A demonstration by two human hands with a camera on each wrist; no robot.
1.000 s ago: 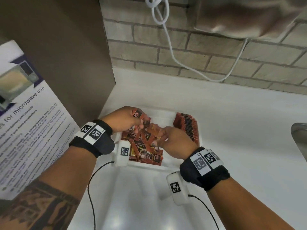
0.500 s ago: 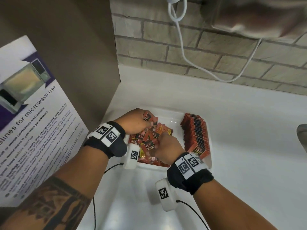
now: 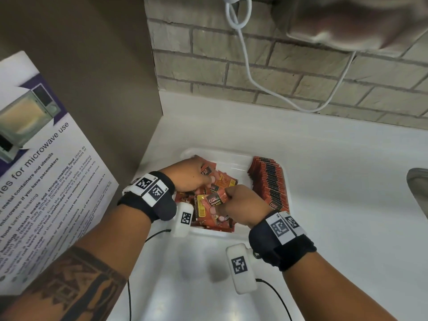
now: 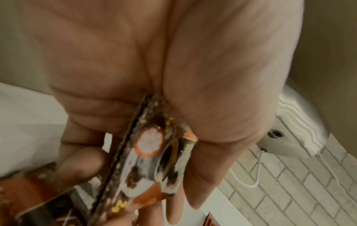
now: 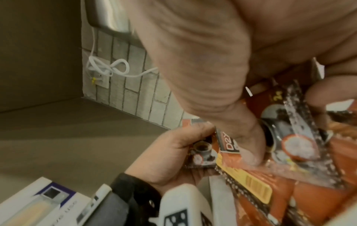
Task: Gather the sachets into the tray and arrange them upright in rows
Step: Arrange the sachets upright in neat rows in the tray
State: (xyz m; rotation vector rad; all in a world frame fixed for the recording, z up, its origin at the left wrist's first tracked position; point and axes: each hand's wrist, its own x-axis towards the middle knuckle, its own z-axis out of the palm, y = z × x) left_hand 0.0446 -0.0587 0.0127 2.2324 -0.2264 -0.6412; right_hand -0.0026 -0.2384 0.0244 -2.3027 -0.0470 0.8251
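The shallow white plastic tray (image 3: 240, 230) sits on the white counter (image 3: 335, 205), near the corner by the brick wall. All the small red-orange foil sachets I can see are inside it, none out on the counter, so the gathering part looks done. On the tray's right side one neat row of sachets (image 3: 268, 181) stands upright, packed close. The left & middle part is a messy heap of loose sachets (image 3: 208, 216) lying flat, so approx. half the tidying is left, I think. The left hand (image 3: 187, 174) has fingers curled round a few sachets. The right hand (image 3: 243, 205) pinches a few sachets too, right over the heap.
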